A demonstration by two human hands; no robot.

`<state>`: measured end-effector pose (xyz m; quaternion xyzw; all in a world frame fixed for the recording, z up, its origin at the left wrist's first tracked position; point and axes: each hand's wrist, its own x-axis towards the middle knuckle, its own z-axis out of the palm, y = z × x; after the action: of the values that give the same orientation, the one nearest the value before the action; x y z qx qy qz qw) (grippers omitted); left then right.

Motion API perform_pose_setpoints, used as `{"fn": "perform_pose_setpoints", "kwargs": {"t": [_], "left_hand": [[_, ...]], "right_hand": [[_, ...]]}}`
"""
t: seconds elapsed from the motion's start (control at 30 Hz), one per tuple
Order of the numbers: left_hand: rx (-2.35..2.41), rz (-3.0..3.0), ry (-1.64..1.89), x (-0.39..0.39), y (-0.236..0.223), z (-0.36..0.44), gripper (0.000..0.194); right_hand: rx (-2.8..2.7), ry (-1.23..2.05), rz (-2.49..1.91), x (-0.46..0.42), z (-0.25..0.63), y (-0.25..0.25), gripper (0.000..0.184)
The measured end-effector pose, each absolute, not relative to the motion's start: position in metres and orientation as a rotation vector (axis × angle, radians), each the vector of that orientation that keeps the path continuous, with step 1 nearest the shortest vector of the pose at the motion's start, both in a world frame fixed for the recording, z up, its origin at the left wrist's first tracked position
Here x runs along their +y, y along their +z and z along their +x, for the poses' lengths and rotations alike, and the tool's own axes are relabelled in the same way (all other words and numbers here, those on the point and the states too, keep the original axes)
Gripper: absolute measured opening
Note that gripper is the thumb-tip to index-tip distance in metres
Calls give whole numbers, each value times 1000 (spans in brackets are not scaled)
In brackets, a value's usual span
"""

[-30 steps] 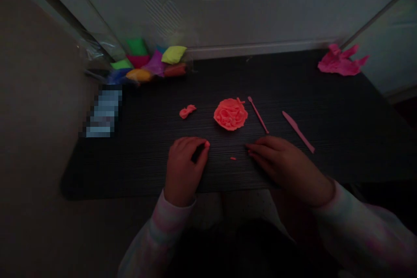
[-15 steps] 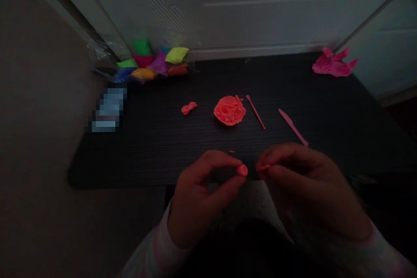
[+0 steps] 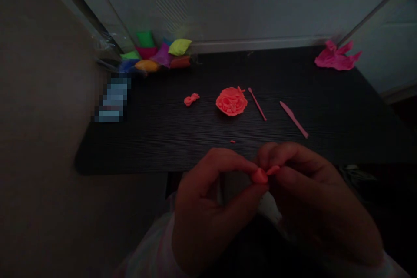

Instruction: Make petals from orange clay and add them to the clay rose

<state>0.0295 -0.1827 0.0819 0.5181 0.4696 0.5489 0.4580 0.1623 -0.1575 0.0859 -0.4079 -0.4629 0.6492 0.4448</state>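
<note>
Between the thumb and forefinger of my left hand is a small rounded lump of coral modelling clay. My right hand pinches a thinner, flat bit of the same clay, close against the lump; whether the two touch is hard to tell. Both hands are closed, just in front of the table's near edge. Beyond them sits a coral clay flower with ruffled, layered petals. A twisted clay piece lies left of it, and a tiny clay scrap lies nearer the hands.
A thin pink modelling stick and a pink plastic knife lie right of the flower. Colourful clay packets stand at the back left beside a blurred-out rectangular thing. Crumpled pink material rests at the table's back right.
My left hand has moved right, bringing its lump up to the bit in my right hand. The table items sit slightly higher in view as the camera has tilted.
</note>
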Motion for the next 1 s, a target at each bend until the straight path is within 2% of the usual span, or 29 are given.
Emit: {"fn": "perform_pose_setpoints", "kwargs": {"t": [0.27, 0.9, 1.0], "left_hand": [[1191, 1293, 1359, -184, 83, 29, 22], [1254, 1361, 1373, -185, 79, 28, 22], [1226, 1314, 1364, -185, 79, 29, 23]], "right_hand": [[-1146, 1638, -1004, -160, 165, 88, 3], [-1339, 1485, -1077, -159, 165, 87, 2], [-1340, 1526, -1053, -159, 168, 88, 6]]}}
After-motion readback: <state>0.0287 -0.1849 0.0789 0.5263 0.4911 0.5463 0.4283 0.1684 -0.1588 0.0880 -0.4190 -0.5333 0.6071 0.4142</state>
